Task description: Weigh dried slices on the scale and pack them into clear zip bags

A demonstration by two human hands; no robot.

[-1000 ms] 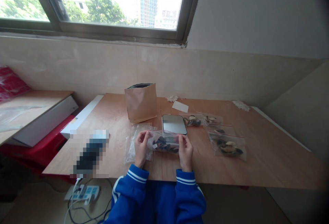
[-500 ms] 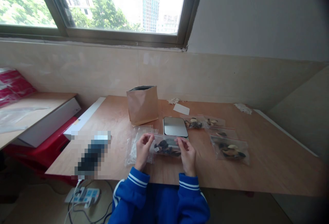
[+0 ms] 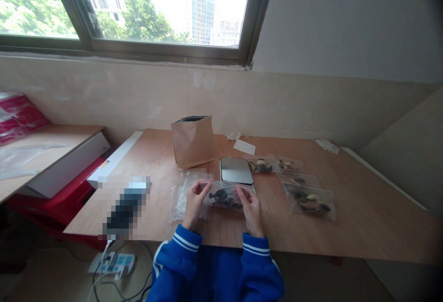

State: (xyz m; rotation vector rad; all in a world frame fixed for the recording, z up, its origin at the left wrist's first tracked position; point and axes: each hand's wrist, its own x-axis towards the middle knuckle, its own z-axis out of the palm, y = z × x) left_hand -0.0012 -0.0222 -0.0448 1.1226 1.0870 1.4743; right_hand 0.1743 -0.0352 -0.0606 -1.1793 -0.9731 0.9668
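Observation:
A clear zip bag [image 3: 224, 198] with dark dried pieces inside hangs between my hands, low over the table. My left hand [image 3: 195, 202] pinches its upper left corner. Near the upper right of the same bag, my right hand [image 3: 251, 207] has its fingers closed on the top edge. Just behind the bag lies a flat scale [image 3: 236, 171] with a silvery top. Several empty clear bags [image 3: 183, 198] are beside and partly behind my left hand. An upright brown paper bag [image 3: 193, 142] stands open behind them.
Filled clear bags [image 3: 313, 202] lie to the right, others [image 3: 262, 166] behind the scale's right side. A white card [image 3: 244, 147] is at the back. A blurred-out dark object [image 3: 125, 209] with a cable lies at the left. A power strip [image 3: 116, 263] sits below the table [image 3: 363, 219].
My right hand's fingers have shifted slightly left along the top of the bag. My left hand has moved slightly right. The bag stays held between them.

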